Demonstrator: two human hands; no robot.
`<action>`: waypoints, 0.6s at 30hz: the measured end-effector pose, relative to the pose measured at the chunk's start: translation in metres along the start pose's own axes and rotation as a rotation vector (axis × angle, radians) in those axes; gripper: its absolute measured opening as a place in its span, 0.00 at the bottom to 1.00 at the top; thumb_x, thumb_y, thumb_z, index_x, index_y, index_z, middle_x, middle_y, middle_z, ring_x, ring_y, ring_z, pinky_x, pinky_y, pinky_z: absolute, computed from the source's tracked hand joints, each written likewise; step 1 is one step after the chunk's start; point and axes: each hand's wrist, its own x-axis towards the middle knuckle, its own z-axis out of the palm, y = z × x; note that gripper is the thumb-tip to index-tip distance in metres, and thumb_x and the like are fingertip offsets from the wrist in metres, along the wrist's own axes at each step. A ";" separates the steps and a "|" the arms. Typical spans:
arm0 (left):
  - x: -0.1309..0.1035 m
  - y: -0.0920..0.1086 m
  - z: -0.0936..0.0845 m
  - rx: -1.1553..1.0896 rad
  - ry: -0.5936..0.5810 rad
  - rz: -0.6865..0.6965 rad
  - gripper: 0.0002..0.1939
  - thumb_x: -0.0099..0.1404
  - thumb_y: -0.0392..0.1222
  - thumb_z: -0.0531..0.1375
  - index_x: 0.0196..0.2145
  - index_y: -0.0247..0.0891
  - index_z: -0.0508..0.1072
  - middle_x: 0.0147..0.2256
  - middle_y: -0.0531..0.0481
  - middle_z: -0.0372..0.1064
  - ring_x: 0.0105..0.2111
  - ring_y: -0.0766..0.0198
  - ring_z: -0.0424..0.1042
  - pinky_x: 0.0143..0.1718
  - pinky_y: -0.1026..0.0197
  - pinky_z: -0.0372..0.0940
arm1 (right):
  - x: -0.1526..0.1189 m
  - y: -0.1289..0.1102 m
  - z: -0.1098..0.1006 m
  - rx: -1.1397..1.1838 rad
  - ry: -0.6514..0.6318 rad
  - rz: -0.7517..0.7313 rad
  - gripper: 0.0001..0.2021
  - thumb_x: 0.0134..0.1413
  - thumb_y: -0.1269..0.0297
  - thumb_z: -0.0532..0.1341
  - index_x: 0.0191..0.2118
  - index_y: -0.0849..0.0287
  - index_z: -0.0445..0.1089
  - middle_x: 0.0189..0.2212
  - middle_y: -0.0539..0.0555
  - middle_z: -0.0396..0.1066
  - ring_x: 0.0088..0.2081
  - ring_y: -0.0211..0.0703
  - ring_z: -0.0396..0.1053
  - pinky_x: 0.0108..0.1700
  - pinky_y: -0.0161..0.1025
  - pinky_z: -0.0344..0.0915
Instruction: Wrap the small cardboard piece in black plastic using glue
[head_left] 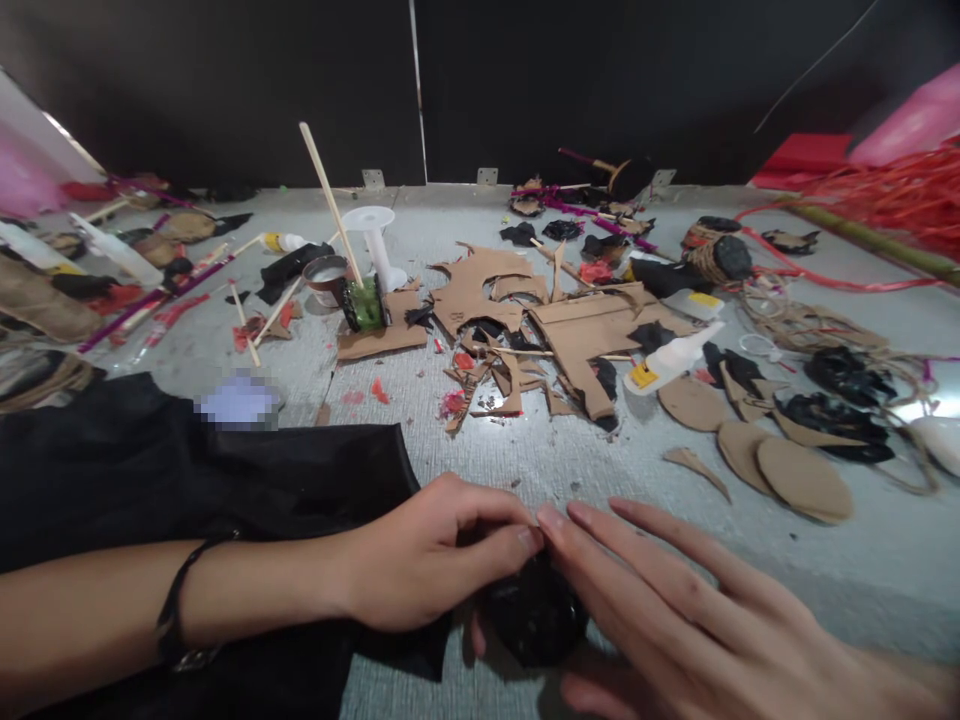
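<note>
Sticks [327,195] are held in a green pot [365,308]; a black bundle [534,615] is pinched by the left hand [442,555], touched by the open right hand [682,600].

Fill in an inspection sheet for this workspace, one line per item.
Surface: grey textured top, dotted with red and dark scraps.
Job's things: shiny black bundle between the hands.
Clutter: cut cardboard mid-surface; cardboard discs and a yellow-labelled white bottle to its right; white spool and green container to its left; black sheet under the left forearm.
Grippers: left hand pinches the bundle's upper edge; right hand has fingers extended beside it.
Cables: no power cable made out; red cord at right.
Surroundings: black panels behind.
</note>
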 end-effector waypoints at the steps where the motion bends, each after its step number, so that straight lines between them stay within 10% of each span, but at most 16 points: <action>1: 0.000 0.000 0.000 -0.003 -0.002 0.003 0.31 0.74 0.73 0.62 0.43 0.37 0.74 0.30 0.56 0.69 0.19 0.73 0.69 0.18 0.72 0.66 | 0.000 0.000 0.000 -0.004 -0.005 -0.005 0.23 0.82 0.61 0.58 0.66 0.79 0.73 0.66 0.65 0.77 0.62 0.54 0.77 0.79 0.53 0.57; 18: -0.002 0.006 0.001 0.168 0.047 0.145 0.09 0.69 0.43 0.69 0.42 0.36 0.78 0.32 0.53 0.74 0.33 0.67 0.72 0.34 0.68 0.70 | 0.000 -0.001 0.000 0.008 -0.002 0.000 0.21 0.82 0.62 0.59 0.64 0.78 0.75 0.64 0.64 0.80 0.61 0.54 0.78 0.74 0.52 0.65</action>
